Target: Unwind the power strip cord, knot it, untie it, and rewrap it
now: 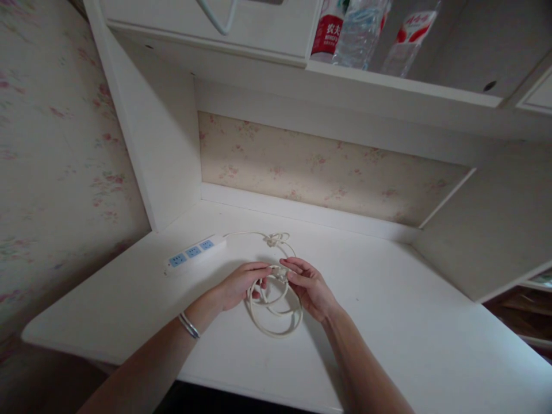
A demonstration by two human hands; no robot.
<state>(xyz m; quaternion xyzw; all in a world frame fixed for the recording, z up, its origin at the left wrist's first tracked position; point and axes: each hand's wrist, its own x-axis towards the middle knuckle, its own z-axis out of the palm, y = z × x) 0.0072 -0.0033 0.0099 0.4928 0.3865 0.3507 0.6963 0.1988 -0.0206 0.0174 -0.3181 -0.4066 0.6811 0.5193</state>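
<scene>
A white power strip with blue socket faces lies on the left of the desk. Its cord runs right to a small tangled bunch, then curves toward my hands. My left hand is closed on the loops of the cream cord, which hang in a loose coil just in front of it. Between my fingertips is the cord's white plug, pinched by my right hand with thumb and fingers. The palm sides of both hands are mostly hidden.
The white desk has a rounded left corner and a front edge close to me. Overhead, a shelf holds several plastic bottles. A white side panel and flowered wall stand at the left.
</scene>
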